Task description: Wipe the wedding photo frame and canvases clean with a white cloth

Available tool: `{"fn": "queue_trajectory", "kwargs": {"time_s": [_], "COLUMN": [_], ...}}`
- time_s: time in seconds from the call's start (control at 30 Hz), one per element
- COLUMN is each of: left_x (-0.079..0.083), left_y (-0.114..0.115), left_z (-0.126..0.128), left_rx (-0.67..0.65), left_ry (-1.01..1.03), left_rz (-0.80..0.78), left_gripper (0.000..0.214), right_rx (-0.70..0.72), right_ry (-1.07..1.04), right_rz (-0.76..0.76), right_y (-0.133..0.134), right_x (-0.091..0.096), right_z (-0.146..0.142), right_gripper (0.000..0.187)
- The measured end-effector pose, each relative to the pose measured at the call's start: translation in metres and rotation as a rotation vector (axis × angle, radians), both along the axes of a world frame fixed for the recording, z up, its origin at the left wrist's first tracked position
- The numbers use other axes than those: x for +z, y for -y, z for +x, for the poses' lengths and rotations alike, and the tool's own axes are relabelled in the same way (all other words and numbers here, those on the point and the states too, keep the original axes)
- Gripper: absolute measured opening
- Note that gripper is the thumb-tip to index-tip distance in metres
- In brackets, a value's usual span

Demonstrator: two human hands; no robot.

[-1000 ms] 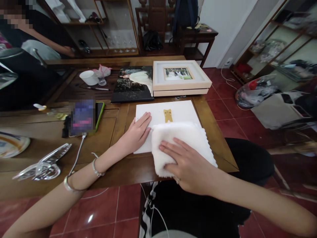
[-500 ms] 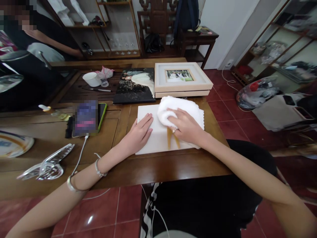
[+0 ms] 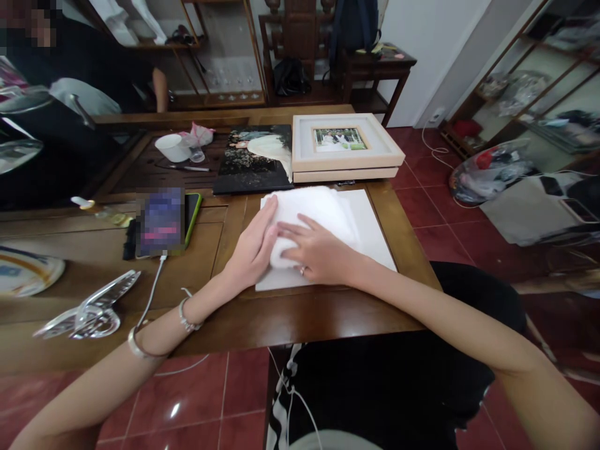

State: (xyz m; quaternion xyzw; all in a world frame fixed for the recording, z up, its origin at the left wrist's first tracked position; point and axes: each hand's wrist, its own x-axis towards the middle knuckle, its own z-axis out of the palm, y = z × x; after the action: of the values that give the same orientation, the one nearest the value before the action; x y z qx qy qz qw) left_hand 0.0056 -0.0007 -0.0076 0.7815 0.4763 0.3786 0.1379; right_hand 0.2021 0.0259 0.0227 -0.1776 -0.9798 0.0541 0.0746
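A folded white towel (image 3: 321, 206) lies on a flat white board (image 3: 375, 215) near the table's front edge. My right hand (image 3: 323, 253) grips and presses the towel over the board's left part, its fingers partly spread across the cloth. My left hand (image 3: 255, 244) rests along the board's left edge, fingers stretched out and close together, its fingertips at the towel's left side. Towel and right hand hide much of the board's surface, and whatever marks it bears there are out of sight.
Behind the board are a dark photo panel (image 3: 255, 159) and stacked light wood frames (image 3: 347, 169). To the left lie a phone (image 3: 162, 222) with a white cable, a dropper bottle (image 3: 107, 215), a clear clip (image 3: 91, 312) and a white cup (image 3: 172, 148). A person sits across the table.
My right hand has moved left with the towel, baring the board's right side and covering the yellow-brown marks. My left hand has turned more upright at the board's left edge.
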Motion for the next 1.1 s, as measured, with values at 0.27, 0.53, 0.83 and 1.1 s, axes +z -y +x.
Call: {"fn": "queue_trajectory", "kwargs": {"time_s": [0.27, 0.53, 0.83, 1.1], "left_x": [0.001, 0.000, -0.003, -0.002], "left_y": [0.002, 0.002, 0.004, 0.000], "left_z": [0.000, 0.003, 0.001, -0.001], "left_rx": [0.034, -0.097, -0.079, -0.112], "left_ry": [0.019, -0.224, -0.272, -0.331], "left_rz": [-0.012, -0.152, -0.171, -0.106], "left_gripper": [0.051, 0.040, 0.040, 0.038], "right_rx": [0.252, 0.079, -0.507, -0.202], "right_ry": [0.000, 0.040, -0.014, -0.080], "right_rz": [-0.178, -0.244, 0.009, 0.051], "right_y": [0.064, 0.062, 0.011, -0.037], "right_x": [0.020, 0.046, 0.036, 0.019], "right_z": [0.028, 0.064, 0.058, -0.016], "right_gripper": [0.020, 0.025, 0.036, 0.048]}}
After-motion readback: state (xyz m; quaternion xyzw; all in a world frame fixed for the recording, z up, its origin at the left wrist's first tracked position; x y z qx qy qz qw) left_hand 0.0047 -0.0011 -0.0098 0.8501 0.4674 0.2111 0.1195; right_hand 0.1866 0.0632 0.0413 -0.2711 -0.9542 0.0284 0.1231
